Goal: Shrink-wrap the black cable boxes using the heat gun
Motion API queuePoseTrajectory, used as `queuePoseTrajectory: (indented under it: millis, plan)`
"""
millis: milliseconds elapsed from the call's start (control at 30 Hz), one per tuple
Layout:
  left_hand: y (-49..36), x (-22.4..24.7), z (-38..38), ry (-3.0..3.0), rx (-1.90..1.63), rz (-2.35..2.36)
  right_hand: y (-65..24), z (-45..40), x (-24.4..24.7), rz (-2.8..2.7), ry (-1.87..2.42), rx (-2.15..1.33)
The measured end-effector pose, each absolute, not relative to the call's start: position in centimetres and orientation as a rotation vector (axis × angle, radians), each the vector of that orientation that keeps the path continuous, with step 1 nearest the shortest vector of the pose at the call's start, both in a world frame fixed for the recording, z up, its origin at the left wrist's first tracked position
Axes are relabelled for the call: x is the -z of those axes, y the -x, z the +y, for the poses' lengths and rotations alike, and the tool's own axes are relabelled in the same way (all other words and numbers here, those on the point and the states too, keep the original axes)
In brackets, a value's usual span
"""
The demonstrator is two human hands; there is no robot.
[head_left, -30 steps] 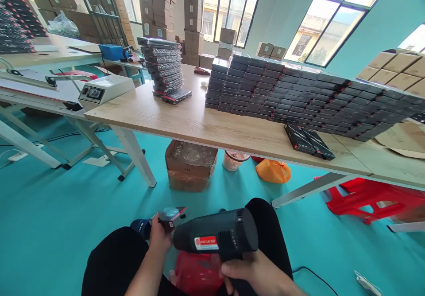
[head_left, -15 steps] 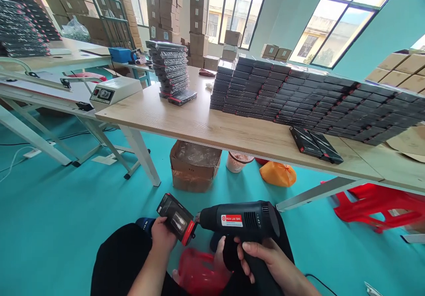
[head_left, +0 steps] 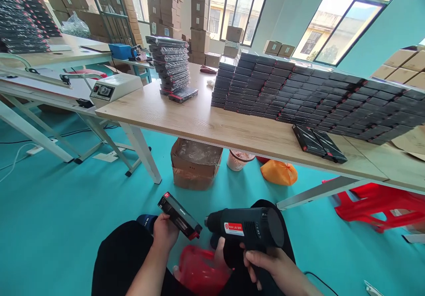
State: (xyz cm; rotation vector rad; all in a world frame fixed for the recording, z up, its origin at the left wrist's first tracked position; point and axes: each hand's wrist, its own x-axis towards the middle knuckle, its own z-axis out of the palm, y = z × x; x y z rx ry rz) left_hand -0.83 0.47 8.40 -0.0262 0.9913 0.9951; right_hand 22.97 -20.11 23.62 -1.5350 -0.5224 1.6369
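Your left hand (head_left: 165, 234) holds a small black box (head_left: 180, 216) with red ends, the fingers clamped on its near side. The box is in the near part of the scene, left of centre, raised over the blue-green floor (head_left: 76, 203) and tilted, its right end lower than its left. Your right hand (head_left: 267, 262) grips a black heat gun (head_left: 249, 225), the fingers wrapped around its handle. The gun's nozzle points left, just beside the lower right end of the box; a narrow gap shows between the two.

A red plastic item (head_left: 201, 271), blurred, is below the box, between your legs. Beyond it, the wooden surface (head_left: 179, 118) bears a long stack of dark boxes (head_left: 318, 94) on the right, with two loose boxes (head_left: 308, 141) lying side by side near its near edge. Farther left on the surface stands a shorter stack of wrapped packs (head_left: 172, 63), one pack (head_left: 183, 95) lying at its near foot. Under the surface, you have a cardboard carton (head_left: 195, 178), a wastebasket (head_left: 235, 163) and an orange bag (head_left: 279, 173).
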Motion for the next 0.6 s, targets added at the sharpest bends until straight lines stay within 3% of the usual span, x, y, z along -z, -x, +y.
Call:
queuePoseTrajectory:
  millis: [100, 300, 600]
  plan:
    - [0.9, -8.2, 0.5, -0.011, -1.013, 0.997, -23.0, -20.4, -22.9, -0.571, 1.516, -1.758]
    - [0.6, -6.4, 0.3, -0.157, -1.010, 1.028, -23.2, -20.8, -22.4, -0.459, 1.567, -1.656]
    - [-0.8, -4.4, -1.2, -0.384, -0.804, 1.130, -22.5, -16.8, -26.3, -0.539, 1.394, -1.579]
